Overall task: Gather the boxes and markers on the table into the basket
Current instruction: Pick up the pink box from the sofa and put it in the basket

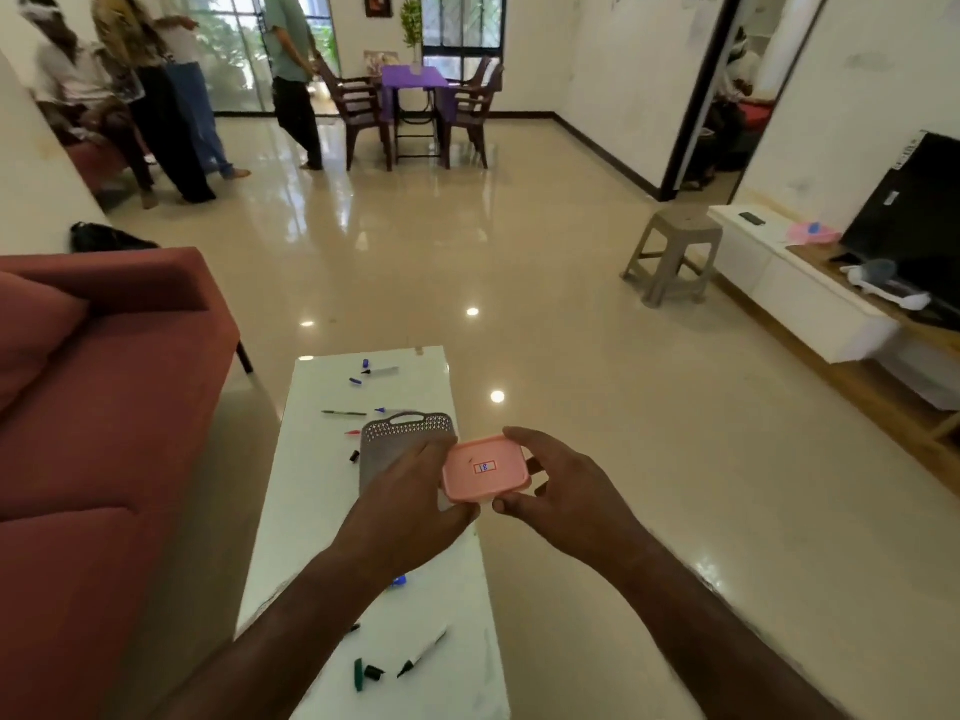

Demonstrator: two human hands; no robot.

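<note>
behind left hand, basket half-hidden

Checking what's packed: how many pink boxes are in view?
1: the pink box, gripped by the left hand and right hand above the grey basket. Hands may hide others.

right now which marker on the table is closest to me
The white-barrelled marker with a black tip at the near end of the white table, lying uncapped beside a green cap; the other markers lie farther off, around the grey basket.

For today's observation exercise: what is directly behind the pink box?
The grey basket on the white table sits behind the pink box. The left hand and box cover its inside.
</note>
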